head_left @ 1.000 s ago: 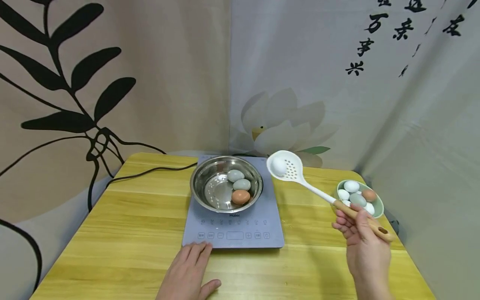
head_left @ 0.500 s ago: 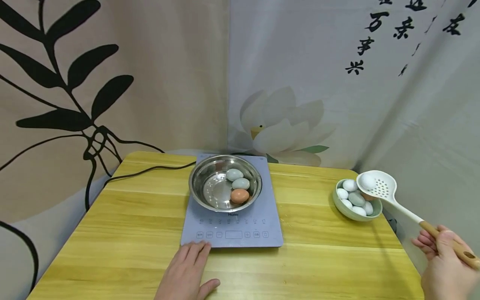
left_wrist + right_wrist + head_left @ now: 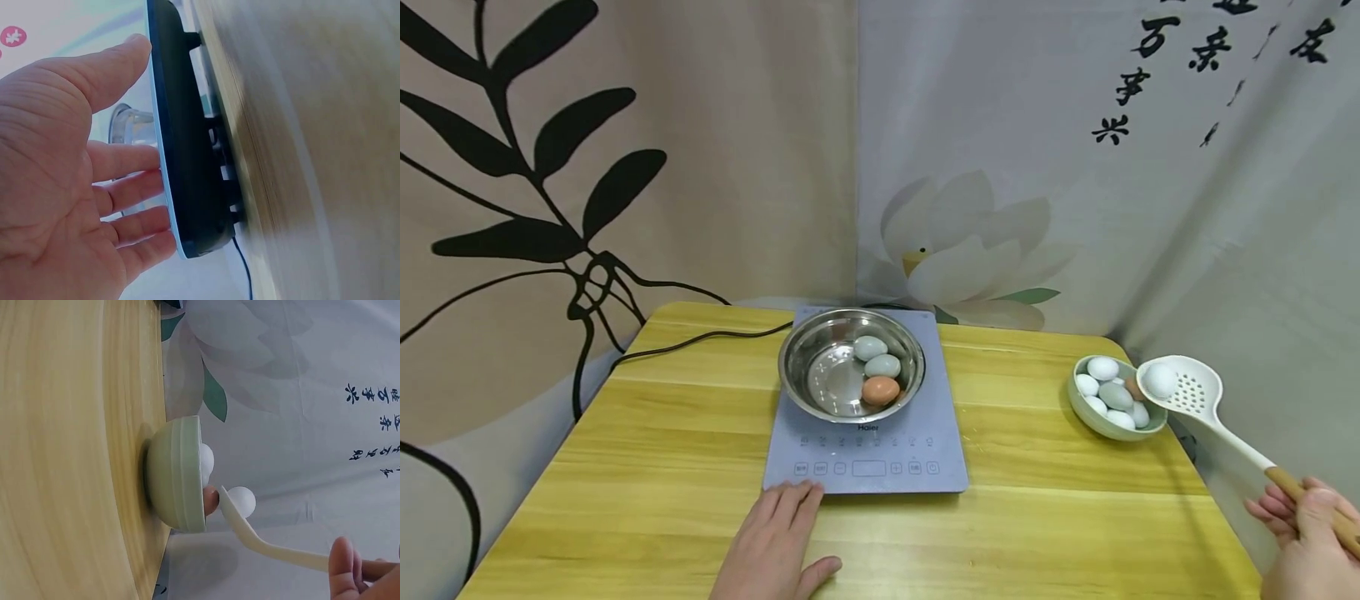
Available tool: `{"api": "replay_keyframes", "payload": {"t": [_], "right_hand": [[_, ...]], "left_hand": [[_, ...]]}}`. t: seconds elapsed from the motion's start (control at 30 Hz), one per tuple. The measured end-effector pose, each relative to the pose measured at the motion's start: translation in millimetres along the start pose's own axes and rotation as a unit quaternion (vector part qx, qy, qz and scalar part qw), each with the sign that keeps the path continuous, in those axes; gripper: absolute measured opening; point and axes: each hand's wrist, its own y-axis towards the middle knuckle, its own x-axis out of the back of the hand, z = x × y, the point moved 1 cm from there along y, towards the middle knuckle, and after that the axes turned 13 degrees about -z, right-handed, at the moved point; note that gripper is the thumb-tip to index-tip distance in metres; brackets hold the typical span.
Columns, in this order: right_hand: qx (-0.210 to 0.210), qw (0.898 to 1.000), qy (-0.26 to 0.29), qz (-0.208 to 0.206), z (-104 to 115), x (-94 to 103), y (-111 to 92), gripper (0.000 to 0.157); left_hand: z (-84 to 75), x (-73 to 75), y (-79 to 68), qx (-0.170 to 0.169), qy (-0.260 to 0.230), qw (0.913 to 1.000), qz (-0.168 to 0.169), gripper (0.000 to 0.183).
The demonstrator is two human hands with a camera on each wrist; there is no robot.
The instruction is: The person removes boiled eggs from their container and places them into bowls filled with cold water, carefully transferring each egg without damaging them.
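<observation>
My right hand (image 3: 1311, 533) grips the wooden handle of a white slotted spoon (image 3: 1201, 390) at the table's right side. A white egg (image 3: 1161, 381) lies in the spoon's bowl, held over the right rim of a pale green bowl (image 3: 1101, 425). That bowl is heaped with white, bluish and brown eggs; in the right wrist view the spoon's tip is close to the brown egg (image 3: 210, 500). My left hand (image 3: 775, 542) rests its straight fingers on the front edge of the induction cooktop (image 3: 868, 450). On the cooktop stands a steel pot (image 3: 805, 400) holding two bluish eggs and one brown egg (image 3: 880, 390).
A wooden table (image 3: 647, 467) carries everything. The cooktop's black cord (image 3: 715, 335) runs off to the left. Behind stands a printed curtain (image 3: 760, 167), and another stretch of cloth hangs close along the right side.
The slotted spoon with its egg has swung right, from beside the pot to the green bowl's right rim, my right hand moving with it. My left hand stays on the cooktop edge.
</observation>
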Motion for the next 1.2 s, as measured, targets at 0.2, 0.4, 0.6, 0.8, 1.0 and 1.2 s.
{"api": "replay_keyframes", "payload": {"t": [0.2, 0.4, 0.6, 0.8, 1.0, 1.2], "right_hand": [[0.101, 0.99, -0.1, -0.004, -0.2, 2.2, -17.5, 0.012], [0.215, 0.948, -0.234, 0.013, -2.3, 2.8, -40.5, 0.008], [0.278, 0.913, -0.299, -0.011, -8.1, 3.1, -55.6, 0.013], [0.27, 0.909, -0.317, -0.002, -7.3, 2.7, -59.5, 0.012], [0.244, 0.941, -0.235, -0.022, -3.2, -4.5, -60.7, 0.008], [0.159, 0.984, -0.021, 0.075, -8.3, -23.6, -76.4, 0.028]], "left_hand": [[-0.4, 1.6, 0.7, 0.012, -0.007, 0.9998, 0.014, 0.089], [-1.2, 2.4, 0.4, 0.007, -0.001, 0.9999, 0.012, 0.089], [-2.2, 2.8, 2.8, 0.017, -0.011, 0.9995, 0.023, 0.089], [-3.0, 4.5, 4.1, 0.025, -0.016, 0.9991, 0.029, 0.089], [-2.8, 5.2, 2.5, 0.019, -0.011, 0.9995, 0.023, 0.089], [-3.2, 5.4, 3.0, 0.015, -0.008, 0.9996, 0.024, 0.089]]}}
